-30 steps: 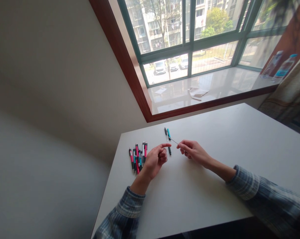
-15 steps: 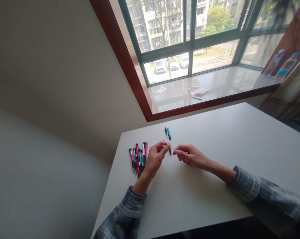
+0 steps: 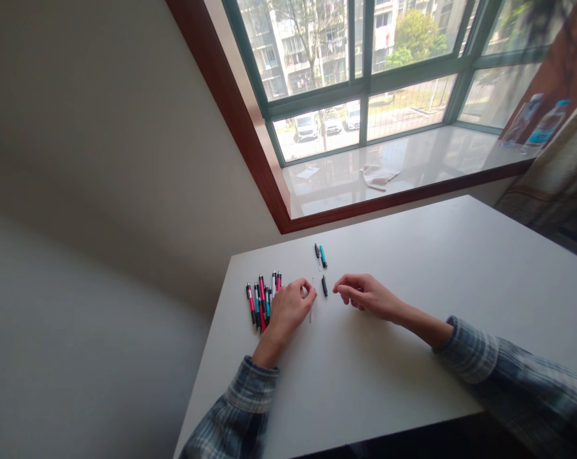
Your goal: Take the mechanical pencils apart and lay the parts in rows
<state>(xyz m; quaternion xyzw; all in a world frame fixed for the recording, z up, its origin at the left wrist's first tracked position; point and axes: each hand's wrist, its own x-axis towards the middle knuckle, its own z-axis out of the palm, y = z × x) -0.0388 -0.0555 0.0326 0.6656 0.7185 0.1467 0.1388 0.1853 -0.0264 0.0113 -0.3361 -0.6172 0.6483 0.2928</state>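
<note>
My left hand (image 3: 291, 305) is closed in a pinch on a thin, pale pen refill (image 3: 311, 313), which points up and down the table from the fingertips. To its right, my right hand (image 3: 367, 297) hovers with loosely curled fingers and nothing visible in them. Between the two hands lies a short black pen part (image 3: 324, 286). Farther back are a teal pen barrel (image 3: 323, 256) and a small black pen piece (image 3: 317, 250) with a thin rod beside it. Several red, teal and white click pens (image 3: 252, 305) lie left of my left hand, which partly hides them.
The white table (image 3: 412, 255) reaches to a window ledge framed in brown wood (image 3: 345, 212). On the ledge lie a crumpled cloth (image 3: 379, 177) and a paper (image 3: 307, 173). Plastic bottles (image 3: 549, 127) stand at the far right, beside a curtain (image 3: 556, 159).
My right hand has let go of the refill. My left hand has moved slightly left and down, turning the refill from a slant to nearly upright in view.
</note>
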